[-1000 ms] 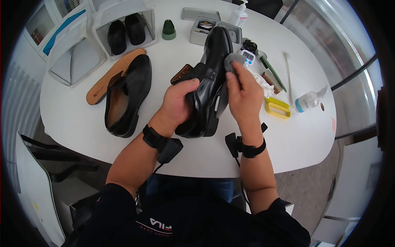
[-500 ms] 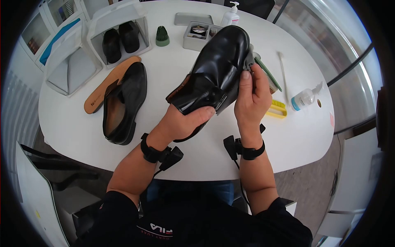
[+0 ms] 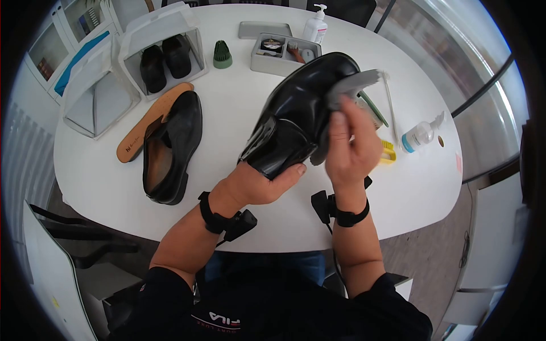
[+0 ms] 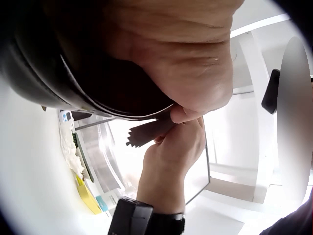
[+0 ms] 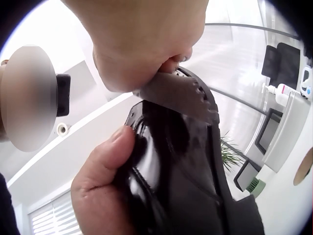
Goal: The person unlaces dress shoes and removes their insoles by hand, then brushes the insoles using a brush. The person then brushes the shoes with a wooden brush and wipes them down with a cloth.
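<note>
A glossy black shoe (image 3: 296, 102) is held up over the table, its toe toward the upper right. My left hand (image 3: 256, 183) grips it at the heel end, thumb along the side. In my right hand (image 3: 354, 149) a grey cloth (image 3: 354, 84) is pinched, lying against the shoe's side near the toe and blurred. The right wrist view shows the cloth (image 5: 181, 95) with a zigzag edge across the shoe (image 5: 166, 161). Another black shoe (image 3: 185, 125) lies on the table at left, beside a tan insole (image 3: 132, 143).
Behind stand a clear box (image 3: 200, 67) with black shoes, a green brush (image 3: 222, 55), an open tin (image 3: 273, 63) and a pump bottle (image 3: 314, 27). To the right are a yellow brush (image 3: 388, 152), a clear bottle (image 3: 418, 136) and a thin white stick (image 3: 391, 102).
The held shoe has tilted from nearly upright toward the upper right, showing more of its upper. My right hand has moved slightly right and down with the cloth, which is now spread out more.
</note>
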Tool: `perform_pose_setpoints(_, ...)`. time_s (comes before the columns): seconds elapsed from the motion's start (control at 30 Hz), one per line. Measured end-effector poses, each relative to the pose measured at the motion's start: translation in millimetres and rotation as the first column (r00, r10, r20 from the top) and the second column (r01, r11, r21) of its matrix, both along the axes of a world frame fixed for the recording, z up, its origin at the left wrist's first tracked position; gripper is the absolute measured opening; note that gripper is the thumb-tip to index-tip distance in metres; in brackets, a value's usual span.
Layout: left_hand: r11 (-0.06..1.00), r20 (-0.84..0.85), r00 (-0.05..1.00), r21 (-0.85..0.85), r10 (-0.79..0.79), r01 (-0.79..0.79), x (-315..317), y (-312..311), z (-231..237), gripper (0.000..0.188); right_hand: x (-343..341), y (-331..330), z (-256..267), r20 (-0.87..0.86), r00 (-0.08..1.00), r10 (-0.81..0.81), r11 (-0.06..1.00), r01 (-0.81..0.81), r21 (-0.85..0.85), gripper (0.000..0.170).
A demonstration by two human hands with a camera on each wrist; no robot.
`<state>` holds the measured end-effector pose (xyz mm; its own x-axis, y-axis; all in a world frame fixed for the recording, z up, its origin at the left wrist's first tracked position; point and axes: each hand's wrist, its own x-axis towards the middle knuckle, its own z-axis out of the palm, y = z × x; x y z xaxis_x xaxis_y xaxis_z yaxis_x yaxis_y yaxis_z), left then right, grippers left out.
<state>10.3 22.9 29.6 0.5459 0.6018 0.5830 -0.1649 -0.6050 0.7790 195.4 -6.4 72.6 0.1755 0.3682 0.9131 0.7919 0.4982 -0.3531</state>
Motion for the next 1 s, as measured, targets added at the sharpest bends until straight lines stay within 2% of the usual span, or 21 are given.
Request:
perform_pose_setpoints(0.03, 0.997, -0.005, 0.999, 0.054, 0.054, -0.054, 1, 4, -2, 0.028, -2, 5, 0, 0.08, 0.995, 0.058, 0.997, -0.061, 0.036, 0.022)
perform_pose_setpoints(0.13, 0.984, -0.061, 0.99, 0.136, 0.124, -0.115, -1, 10, -2, 0.026, 1, 14, -8, 0.076, 0.997, -0.017, 1.0, 0.016, 0.015, 0.022)
perform_pose_setpoints(0.2, 0.978, -0.102, 0.983, 0.161, 0.15, -0.132, 0, 11, -4, 0.025, 4, 22, -12, -0.123, 0.992, -0.041, 0.995, 0.052, 0.088, 0.021)
perform_pose_setpoints(0.23, 0.946, -0.089, 0.971, 0.263, 0.221, -0.191, 3, 10, -5, 0.024, 2, 21, -13, -0.122, 0.992, -0.041, 0.995, 0.051, 0.084, 0.021)
perform_pose_setpoints(0.27, 0.898, -0.069, 0.955, 0.364, 0.29, -0.246, 5, 11, -5, 0.024, -2, 20, -13, -0.055, 0.998, -0.041, 0.999, 0.043, 0.03, 0.021)
perform_pose_setpoints(0.3, 0.898, -0.07, 0.955, 0.364, 0.289, -0.246, 6, 13, -6, 0.024, -5, 18, -12, 0.011, 0.999, -0.039, 0.999, 0.039, -0.024, 0.02)
perform_pose_setpoints(0.33, 0.857, -0.056, 0.942, 0.437, 0.33, -0.274, 6, 16, -6, 0.024, -6, 10, -9, 0.144, 0.99, -0.014, 0.985, 0.039, -0.171, 0.018)
perform_pose_setpoints(0.4, 0.805, -0.082, 0.92, 0.517, 0.384, -0.29, 5, 20, -17, 0.027, -1, 15, -14, 0.09, 0.995, -0.046, 0.988, 0.058, -0.144, 0.017)
perform_pose_setpoints(0.43, 0.806, -0.084, 0.92, 0.517, 0.382, -0.287, 4, 18, -18, 0.027, 2, 20, -17, 0.044, 0.997, -0.068, 0.99, 0.073, -0.118, 0.017)
perform_pose_setpoints(0.5, 0.916, -0.289, 0.891, 0.301, 0.351, -0.264, 2, 12, -20, 0.033, 15, 28, -20, -0.13, 0.961, -0.242, 0.966, 0.226, -0.128, 0.018)
perform_pose_setpoints(0.57, 0.887, -0.315, 0.86, 0.365, 0.403, -0.282, 6, 13, -25, 0.033, 21, 29, -19, -0.306, 0.926, -0.222, 0.948, 0.132, -0.289, 0.019)
perform_pose_setpoints(0.6, 0.855, -0.342, 0.826, 0.435, 0.448, -0.283, 7, 13, -27, 0.034, 20, 31, -23, -0.308, 0.925, -0.221, 0.947, 0.129, -0.294, 0.019)
perform_pose_setpoints(0.63, 0.856, -0.346, 0.825, 0.434, 0.447, -0.281, 7, 15, -28, 0.034, 18, 33, -28, -0.303, 0.941, -0.152, 0.944, 0.047, -0.328, 0.02)
perform_pose_setpoints(0.7, 0.912, -0.439, 0.814, 0.323, 0.38, -0.251, 8, 18, -29, 0.033, 10, 34, -38, -0.299, 0.954, -0.037, 0.906, -0.094, -0.413, 0.02)
perform_pose_setpoints(0.77, 0.915, -0.394, 0.849, 0.333, 0.353, -0.227, 11, 24, -33, 0.033, 4, 34, -41, -0.175, 0.985, -0.009, 0.859, -0.082, -0.506, 0.021)
perform_pose_setpoints(0.8, 0.916, -0.342, 0.88, 0.342, 0.329, -0.209, 12, 26, -36, 0.032, 8, 35, -43, -0.175, 0.985, -0.012, 0.859, -0.079, -0.506, 0.021)
perform_pose_setpoints(0.83, 0.916, -0.34, 0.882, 0.343, 0.327, -0.208, 12, 27, -40, 0.032, 15, 37, -45, -0.122, 0.986, -0.111, 0.817, 0.021, -0.576, 0.021)
perform_pose_setpoints(0.87, 0.936, -0.473, 0.828, 0.313, 0.301, -0.161, 12, 28, -44, 0.031, 20, 40, -47, -0.059, 0.978, -0.202, 0.761, 0.119, -0.637, 0.021)
perform_pose_setpoints(0.9, 0.954, -0.595, 0.758, 0.276, 0.268, -0.121, 12, 29, -47, 0.031, 22, 43, -49, -0.053, 0.978, -0.2, 0.762, 0.121, -0.636, 0.021)
perform_pose_setpoints(0.97, 0.958, -0.638, 0.724, 0.263, 0.264, -0.117, 14, 25, -45, 0.029, 23, 44, -50, -0.092, 0.981, -0.173, 0.762, 0.074, -0.643, 0.021)
perform_pose_setpoints(1.0, 0.961, -0.682, 0.684, 0.252, 0.26, -0.114, 15, 24, -43, 0.028, 20, 41, -52, -0.078, 0.993, -0.087, 0.761, 0.016, -0.649, 0.023)
